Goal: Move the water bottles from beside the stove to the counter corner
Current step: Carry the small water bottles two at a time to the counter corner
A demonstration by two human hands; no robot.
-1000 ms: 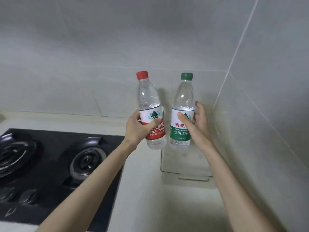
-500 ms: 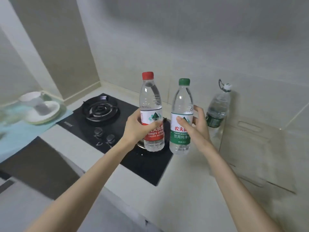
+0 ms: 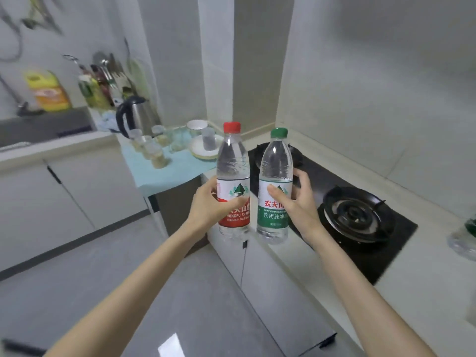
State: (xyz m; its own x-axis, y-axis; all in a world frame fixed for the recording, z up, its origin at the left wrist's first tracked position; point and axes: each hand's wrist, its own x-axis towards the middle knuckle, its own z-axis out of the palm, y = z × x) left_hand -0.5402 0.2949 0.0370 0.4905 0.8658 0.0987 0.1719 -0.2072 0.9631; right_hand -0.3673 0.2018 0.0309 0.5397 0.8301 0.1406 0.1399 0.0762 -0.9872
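Observation:
My left hand grips a clear water bottle with a red cap and red label, held upright in the air. My right hand grips a second clear bottle with a green cap and green label, also upright, right beside the first. Both bottles hang above the front edge of the counter, to the left of the black gas stove. A third bottle shows partly at the right edge, beside the stove.
A pale blue mat on the counter corner carries several glasses, a steel kettle and stacked white dishes. Oil and sauce bottles stand by the sink. Grey floor and white cabinet doors lie below.
My view has swung left from the wall corner, past the stove, toward the mat with the kettle. Both hands have carried the two bottles leftward, still held side by side.

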